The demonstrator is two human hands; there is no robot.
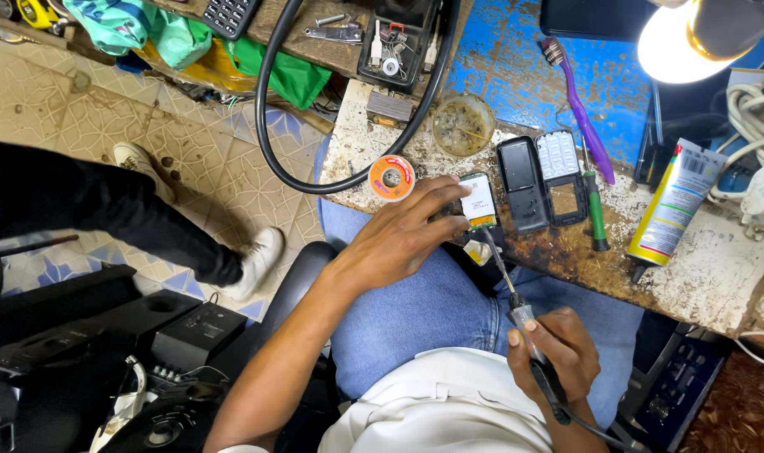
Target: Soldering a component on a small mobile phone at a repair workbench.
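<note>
A worn workbench (pixel 717 277) with blue and pale flaking paint fills the upper right, and a thick black cable (pixel 268 126) loops across its left end. The left hand (pixel 398 239) reaches up to the bench edge, its fingers spread and pressing down on a small phone circuit board (pixel 480 201) that lies flat at the edge near the middle of the view. The right hand (pixel 558 348), down at five o'clock from the board, is closed around the handle of a soldering iron (pixel 516 302), whose thin tip slants up to touch the board's lower edge. At three o'clock from the board, just beside it, lie two open black phone shells (pixel 541 180), one showing a grey keypad. Further on at three o'clock rests a yellow and white tube (pixel 671 205). A purple toothbrush (pixel 579 105) lies at one o'clock, a green-handled screwdriver (pixel 596 210) beside the shells, and an orange solder spool (pixel 392 177) at nine o'clock, close to the left fingers.
</note>
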